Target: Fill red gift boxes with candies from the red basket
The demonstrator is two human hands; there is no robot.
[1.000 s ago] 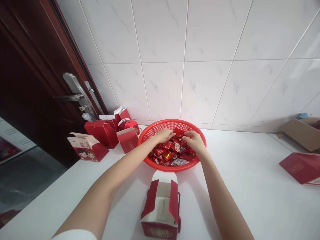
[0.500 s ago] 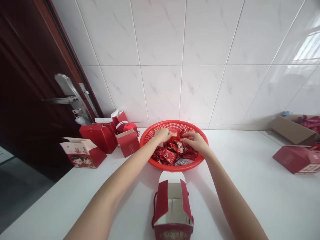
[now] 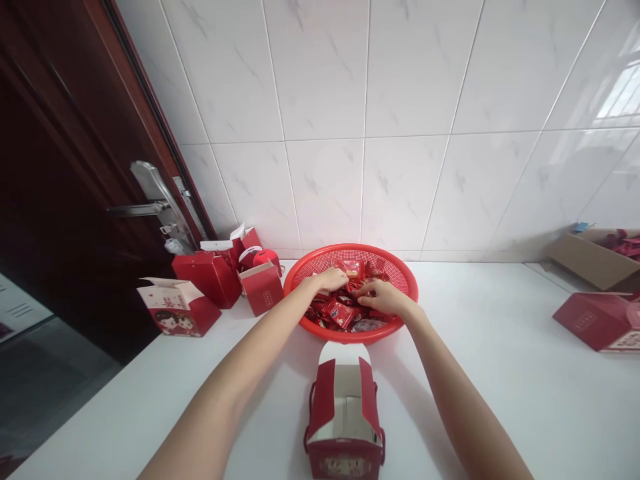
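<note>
A red plastic basket (image 3: pixel 350 249) stands near the wall, holding many red-wrapped sweets (image 3: pixel 339 313). Inside it, over the left part of the pile, is my left hand (image 3: pixel 331 279), its fingers curled down among the packets; what they hold, if anything, is hidden. My right hand (image 3: pixel 381 297) reaches in from the right with its fingers closed together on the sweets; I cannot make out a held piece. In front of the basket sits an open red gift box (image 3: pixel 346 413) with its flaps up and a pale interior showing no contents.
Several red gift boxes (image 3: pixel 207 277) stand at the left beside the dark door (image 3: pixel 65 167). On the right are another red box (image 3: pixel 593 320) and an open cardboard carton (image 3: pixel 590 260). A tiled wall (image 3: pixel 325 193) rises behind the white table (image 3: pixel 480 360).
My right hand has moved lower and slightly left into the sweets, its fingers drawing together. My left hand has shifted slightly down. The camera view has shifted a little.
</note>
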